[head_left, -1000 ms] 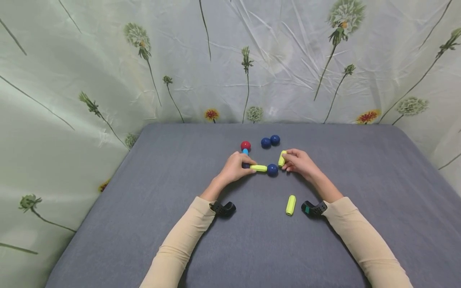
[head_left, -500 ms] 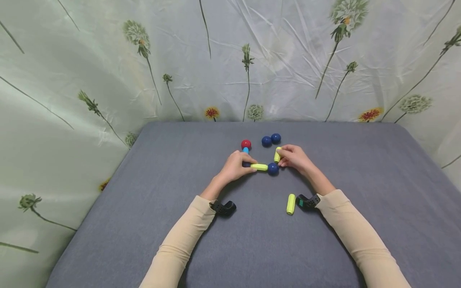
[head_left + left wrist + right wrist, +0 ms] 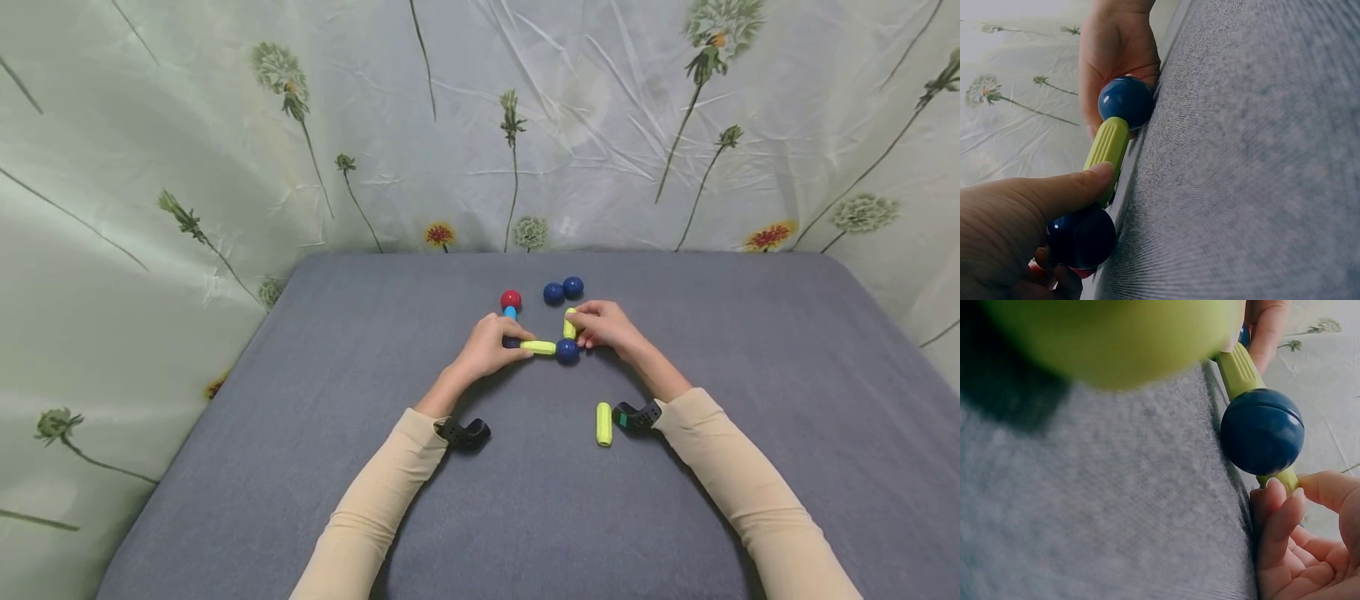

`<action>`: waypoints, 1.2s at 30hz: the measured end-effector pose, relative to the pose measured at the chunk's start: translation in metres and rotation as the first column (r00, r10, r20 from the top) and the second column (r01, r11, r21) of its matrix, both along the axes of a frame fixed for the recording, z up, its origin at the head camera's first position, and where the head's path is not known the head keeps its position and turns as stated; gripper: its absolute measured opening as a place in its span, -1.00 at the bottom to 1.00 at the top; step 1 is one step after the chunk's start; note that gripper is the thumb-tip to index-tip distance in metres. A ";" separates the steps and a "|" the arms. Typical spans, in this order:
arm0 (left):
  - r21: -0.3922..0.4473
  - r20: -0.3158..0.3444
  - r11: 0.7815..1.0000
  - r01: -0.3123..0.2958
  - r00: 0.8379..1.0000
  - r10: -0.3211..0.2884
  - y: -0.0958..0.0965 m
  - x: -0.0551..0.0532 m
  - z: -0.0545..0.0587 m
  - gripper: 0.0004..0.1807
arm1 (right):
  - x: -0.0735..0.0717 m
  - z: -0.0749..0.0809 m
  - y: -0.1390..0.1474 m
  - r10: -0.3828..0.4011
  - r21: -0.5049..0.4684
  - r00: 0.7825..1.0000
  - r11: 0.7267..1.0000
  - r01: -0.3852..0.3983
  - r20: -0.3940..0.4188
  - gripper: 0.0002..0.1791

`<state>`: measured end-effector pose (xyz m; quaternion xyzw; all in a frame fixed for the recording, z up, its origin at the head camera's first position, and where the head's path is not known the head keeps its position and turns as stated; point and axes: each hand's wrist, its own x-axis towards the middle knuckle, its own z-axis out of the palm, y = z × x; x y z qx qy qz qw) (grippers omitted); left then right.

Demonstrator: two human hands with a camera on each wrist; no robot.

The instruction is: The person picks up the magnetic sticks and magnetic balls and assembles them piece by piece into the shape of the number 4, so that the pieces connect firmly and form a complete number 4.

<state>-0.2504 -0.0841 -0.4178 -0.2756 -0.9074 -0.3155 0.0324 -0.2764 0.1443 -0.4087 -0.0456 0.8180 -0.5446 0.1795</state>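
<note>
My left hand [image 3: 487,346] pinches a yellow-green ribbed rod [image 3: 539,347] near its left end, where a dark blue ball [image 3: 1082,237] sits. At the rod's right end is another dark blue ball [image 3: 567,351]. My right hand [image 3: 606,325] pinches a second yellow-green rod [image 3: 570,323] between thumb and fingers. That rod points away from me, with its near end right at the right-hand ball. Beyond the left hand, a light blue rod [image 3: 511,313] runs to a red ball [image 3: 511,299]; its near part is hidden by the hand.
Two loose dark blue balls [image 3: 563,290] lie side by side toward the back of the grey cloth surface [image 3: 315,500]. Nearer me, a third yellow-green rod [image 3: 603,424] lies beside the right wrist's black band [image 3: 636,417]. A flower-printed curtain [image 3: 420,125] hangs behind.
My right hand has moved left with its rod, bringing the rod's near end to the right-hand blue ball. The rod now stands straighter. My left hand has kept its hold in place.
</note>
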 end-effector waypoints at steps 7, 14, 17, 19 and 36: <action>0.002 0.001 1.000 -0.012 1.000 0.012 0.000 -0.001 0.000 -0.77 | -0.002 -0.001 -0.002 0.000 0.009 1.000 1.000 0.000 -0.018 -0.54; -0.004 -0.001 1.000 -0.014 1.000 0.014 0.000 0.000 0.001 -0.77 | -0.001 -0.001 -0.002 0.004 0.026 1.000 1.000 -0.003 -0.026 -0.51; -0.006 0.003 1.000 -0.016 1.000 0.016 0.000 0.001 0.000 -0.77 | 0.000 -0.002 -0.002 0.005 0.026 1.000 1.000 -0.004 -0.025 -0.51; -0.008 0.001 1.000 -0.016 1.000 0.016 0.000 0.001 0.000 -0.77 | 0.001 -0.002 -0.002 0.010 0.025 1.000 1.000 -0.009 -0.027 -0.49; -0.173 -0.158 0.984 -0.049 0.987 0.021 0.013 0.010 0.006 -0.73 | 0.003 -0.005 0.001 0.030 0.028 0.996 0.999 -0.028 -0.084 -0.48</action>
